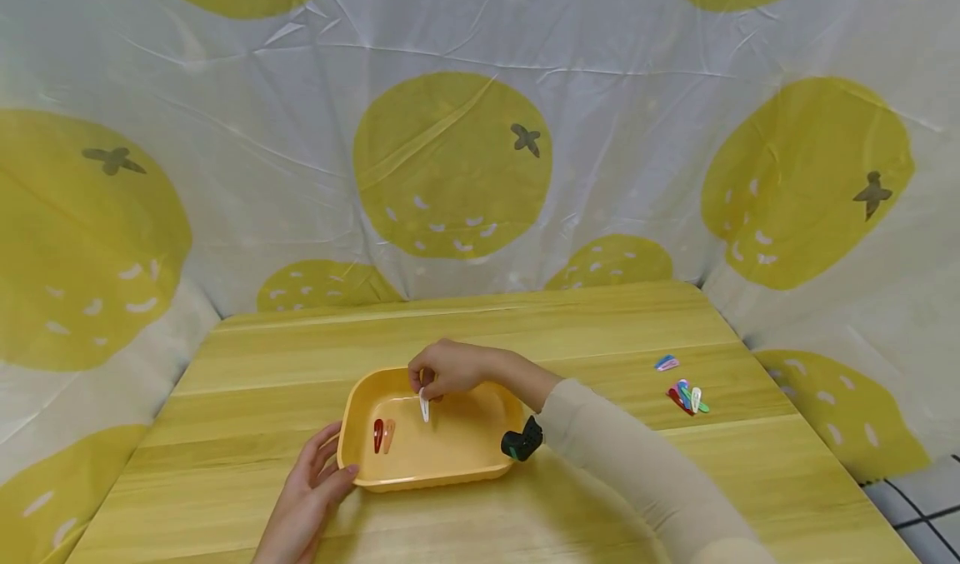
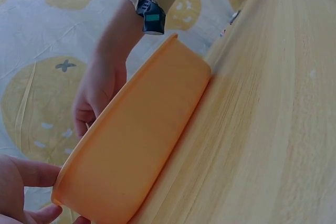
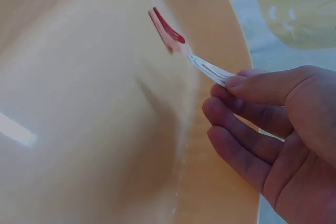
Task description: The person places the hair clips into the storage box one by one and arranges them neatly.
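Between thumb and finger my right hand (image 1: 450, 368) pinches a white hair clip (image 1: 424, 407) over the inside of a yellow-orange tray (image 1: 435, 474). A dark red clip (image 1: 378, 436) and an orange clip (image 1: 388, 436) lie side by side on the tray's left part. In the right wrist view the white clip (image 3: 210, 70) points toward that pair. My left hand (image 1: 309, 489) grips the tray's left end, thumb on the rim; in the left wrist view its fingers reach around the tray wall (image 2: 136, 129).
On the right of the wooden table (image 1: 600, 481) lies a small pile of colored clips (image 1: 686, 397), with blue and pink clips (image 1: 666, 363) just behind it. A black device (image 1: 522, 440) is on the right wrist. A fruit-print cloth (image 1: 622, 156) hangs behind and beside the table.
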A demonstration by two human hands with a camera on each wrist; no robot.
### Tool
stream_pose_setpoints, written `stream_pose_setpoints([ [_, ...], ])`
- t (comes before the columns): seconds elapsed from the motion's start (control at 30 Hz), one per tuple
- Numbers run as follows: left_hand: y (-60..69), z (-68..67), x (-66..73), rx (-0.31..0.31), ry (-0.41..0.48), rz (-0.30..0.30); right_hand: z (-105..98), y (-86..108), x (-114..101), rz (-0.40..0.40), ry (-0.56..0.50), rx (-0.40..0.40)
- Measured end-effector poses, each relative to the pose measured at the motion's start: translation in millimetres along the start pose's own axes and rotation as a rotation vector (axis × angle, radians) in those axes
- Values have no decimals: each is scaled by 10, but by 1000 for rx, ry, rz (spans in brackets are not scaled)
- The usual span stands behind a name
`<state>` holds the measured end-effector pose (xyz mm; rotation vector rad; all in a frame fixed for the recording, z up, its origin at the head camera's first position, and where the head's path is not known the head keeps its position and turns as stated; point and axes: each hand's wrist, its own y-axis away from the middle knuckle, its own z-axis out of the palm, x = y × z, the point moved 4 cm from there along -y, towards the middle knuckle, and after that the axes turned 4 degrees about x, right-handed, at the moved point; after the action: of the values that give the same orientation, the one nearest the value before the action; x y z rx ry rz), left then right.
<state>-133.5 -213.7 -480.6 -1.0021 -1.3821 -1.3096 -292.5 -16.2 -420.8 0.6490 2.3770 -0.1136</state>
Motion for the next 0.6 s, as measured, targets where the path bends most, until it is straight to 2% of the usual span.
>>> stream_pose_setpoints([
  [0.2,-16,3,-17,-3,-1,4,62,-110,-21,-14,37,-4],
  [0.43,-15,-13,-10,0,-16,10,144,-225,-45,-21,48,-41],
  [0.6,-12,-16,-2,2,-24,10,205,-299,-79,-27,93,-64],
])
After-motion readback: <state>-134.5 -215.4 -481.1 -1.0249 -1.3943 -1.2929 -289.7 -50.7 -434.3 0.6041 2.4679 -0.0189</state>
